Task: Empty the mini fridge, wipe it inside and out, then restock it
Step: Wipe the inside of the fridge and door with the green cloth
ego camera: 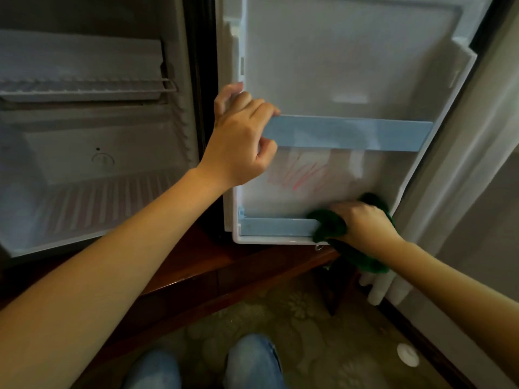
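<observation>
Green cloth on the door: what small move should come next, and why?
Probably sweep the cloth up-left over the red marks. The right hand grips it at the lower rail, the marks sit just above, and the left hand holds the upper rail.

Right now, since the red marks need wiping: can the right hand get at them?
Probably yes. The right hand grips the green cloth at the lower rail, just below the red marks, with nothing between. The left hand holds the upper rail, clear of the marks.
</observation>
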Demonstrator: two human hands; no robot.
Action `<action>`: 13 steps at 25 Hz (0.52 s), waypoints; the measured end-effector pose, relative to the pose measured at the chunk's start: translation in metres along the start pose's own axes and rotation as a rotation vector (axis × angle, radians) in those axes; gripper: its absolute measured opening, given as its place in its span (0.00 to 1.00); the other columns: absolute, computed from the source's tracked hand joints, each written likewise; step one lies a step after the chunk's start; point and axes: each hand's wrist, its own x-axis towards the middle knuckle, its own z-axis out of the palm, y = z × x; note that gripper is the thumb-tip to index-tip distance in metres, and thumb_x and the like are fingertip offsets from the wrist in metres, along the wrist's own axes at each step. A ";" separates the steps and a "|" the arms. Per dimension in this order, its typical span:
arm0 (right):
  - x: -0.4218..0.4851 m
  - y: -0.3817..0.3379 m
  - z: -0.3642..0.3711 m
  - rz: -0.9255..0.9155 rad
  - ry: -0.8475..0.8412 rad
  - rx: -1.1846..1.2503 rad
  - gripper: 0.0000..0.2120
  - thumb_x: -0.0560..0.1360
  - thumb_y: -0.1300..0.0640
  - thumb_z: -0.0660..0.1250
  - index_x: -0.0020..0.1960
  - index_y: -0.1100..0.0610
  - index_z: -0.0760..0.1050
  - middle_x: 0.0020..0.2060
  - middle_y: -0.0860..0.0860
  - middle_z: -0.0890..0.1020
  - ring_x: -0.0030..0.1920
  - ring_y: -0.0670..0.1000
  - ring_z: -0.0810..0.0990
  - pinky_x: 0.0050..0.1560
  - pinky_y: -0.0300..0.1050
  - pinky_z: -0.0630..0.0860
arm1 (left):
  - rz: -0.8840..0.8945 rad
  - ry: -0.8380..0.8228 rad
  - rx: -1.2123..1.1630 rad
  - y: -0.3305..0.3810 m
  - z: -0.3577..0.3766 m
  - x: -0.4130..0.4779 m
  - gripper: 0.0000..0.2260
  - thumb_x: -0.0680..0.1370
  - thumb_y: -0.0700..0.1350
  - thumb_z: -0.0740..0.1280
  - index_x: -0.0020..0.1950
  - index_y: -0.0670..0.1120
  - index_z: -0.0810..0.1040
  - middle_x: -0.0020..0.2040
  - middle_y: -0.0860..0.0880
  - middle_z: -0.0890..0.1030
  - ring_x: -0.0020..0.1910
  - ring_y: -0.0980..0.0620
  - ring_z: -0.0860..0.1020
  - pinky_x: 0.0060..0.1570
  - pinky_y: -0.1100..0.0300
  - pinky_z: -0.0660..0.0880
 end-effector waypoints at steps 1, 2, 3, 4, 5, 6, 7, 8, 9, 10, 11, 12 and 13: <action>-0.007 0.006 -0.003 0.014 -0.007 -0.001 0.15 0.71 0.44 0.71 0.55 0.49 0.78 0.47 0.50 0.83 0.47 0.55 0.82 0.46 0.44 0.75 | -0.001 -0.003 -0.005 0.000 -0.002 -0.001 0.14 0.69 0.43 0.58 0.48 0.40 0.78 0.39 0.47 0.77 0.46 0.50 0.69 0.66 0.54 0.54; -0.010 0.005 -0.005 0.035 -0.020 0.000 0.16 0.70 0.43 0.71 0.55 0.49 0.79 0.47 0.50 0.83 0.47 0.55 0.82 0.46 0.45 0.76 | 0.001 -0.010 -0.011 0.000 -0.003 -0.001 0.15 0.69 0.44 0.57 0.48 0.40 0.78 0.39 0.47 0.77 0.45 0.50 0.69 0.66 0.54 0.54; -0.009 -0.003 -0.006 0.051 -0.021 0.004 0.18 0.70 0.40 0.70 0.55 0.49 0.78 0.47 0.50 0.83 0.47 0.55 0.81 0.47 0.47 0.78 | 0.003 -0.016 -0.017 0.001 -0.003 0.000 0.15 0.69 0.44 0.57 0.48 0.40 0.78 0.39 0.47 0.77 0.45 0.50 0.69 0.66 0.54 0.54; -0.007 -0.016 -0.005 0.063 -0.010 -0.005 0.20 0.69 0.38 0.69 0.55 0.48 0.78 0.48 0.50 0.83 0.48 0.54 0.81 0.47 0.48 0.78 | -0.003 -0.017 -0.018 0.002 -0.004 0.000 0.15 0.69 0.45 0.57 0.48 0.40 0.78 0.39 0.47 0.77 0.45 0.49 0.70 0.66 0.54 0.54; -0.002 -0.030 -0.003 0.064 0.009 -0.022 0.22 0.68 0.36 0.69 0.56 0.48 0.78 0.48 0.50 0.83 0.49 0.54 0.81 0.46 0.48 0.76 | -0.011 -0.009 -0.011 0.003 -0.004 -0.001 0.15 0.69 0.45 0.57 0.48 0.40 0.78 0.39 0.46 0.77 0.45 0.48 0.71 0.66 0.54 0.54; 0.006 -0.048 0.002 0.063 0.024 -0.038 0.23 0.68 0.34 0.68 0.56 0.47 0.78 0.48 0.50 0.82 0.49 0.54 0.80 0.44 0.47 0.75 | -0.015 -0.003 -0.001 0.004 -0.004 -0.001 0.15 0.69 0.45 0.57 0.48 0.40 0.78 0.39 0.46 0.77 0.45 0.48 0.72 0.65 0.54 0.55; 0.017 -0.068 0.006 0.056 0.029 -0.046 0.23 0.69 0.33 0.66 0.55 0.48 0.77 0.47 0.49 0.82 0.48 0.54 0.80 0.43 0.46 0.74 | -0.013 -0.004 0.010 0.005 -0.003 -0.001 0.15 0.69 0.46 0.57 0.48 0.40 0.78 0.39 0.46 0.77 0.45 0.47 0.72 0.65 0.54 0.55; 0.028 -0.090 0.010 0.037 0.019 -0.051 0.22 0.70 0.33 0.65 0.54 0.48 0.77 0.46 0.49 0.81 0.47 0.53 0.79 0.41 0.45 0.73 | -0.009 -0.012 0.022 0.005 -0.002 0.000 0.15 0.69 0.46 0.57 0.48 0.40 0.77 0.39 0.45 0.77 0.45 0.46 0.73 0.65 0.54 0.55; 0.037 -0.111 0.016 0.012 0.006 -0.055 0.19 0.72 0.36 0.66 0.52 0.50 0.77 0.44 0.49 0.81 0.46 0.53 0.79 0.39 0.45 0.70 | -0.006 -0.025 0.036 0.005 -0.001 0.000 0.15 0.68 0.46 0.57 0.48 0.40 0.77 0.40 0.45 0.77 0.46 0.45 0.73 0.65 0.54 0.54; 0.043 -0.127 0.023 -0.013 0.023 -0.063 0.16 0.73 0.41 0.67 0.51 0.52 0.77 0.44 0.50 0.81 0.47 0.55 0.79 0.37 0.45 0.67 | -0.006 -0.035 0.054 0.004 0.000 -0.001 0.15 0.68 0.46 0.57 0.48 0.40 0.77 0.40 0.45 0.77 0.46 0.44 0.72 0.65 0.54 0.54; 0.047 -0.136 0.027 -0.029 0.061 -0.078 0.14 0.73 0.44 0.69 0.50 0.54 0.78 0.43 0.51 0.81 0.47 0.57 0.79 0.36 0.45 0.66 | -0.012 -0.039 0.070 0.003 0.000 0.000 0.15 0.68 0.45 0.58 0.48 0.40 0.76 0.40 0.44 0.77 0.46 0.44 0.72 0.65 0.54 0.54; 0.047 -0.136 0.029 -0.041 0.097 -0.086 0.14 0.72 0.45 0.69 0.50 0.55 0.78 0.43 0.52 0.82 0.47 0.58 0.79 0.36 0.45 0.65 | -0.023 -0.042 0.080 0.004 0.000 -0.001 0.15 0.68 0.45 0.58 0.48 0.40 0.76 0.40 0.44 0.77 0.46 0.44 0.72 0.65 0.54 0.53; 0.045 -0.132 0.028 -0.054 0.105 -0.087 0.17 0.72 0.43 0.69 0.52 0.55 0.78 0.44 0.52 0.82 0.47 0.58 0.79 0.36 0.45 0.66 | -0.034 -0.047 0.085 0.004 -0.001 -0.001 0.15 0.68 0.45 0.58 0.48 0.40 0.76 0.40 0.44 0.77 0.46 0.45 0.72 0.65 0.55 0.53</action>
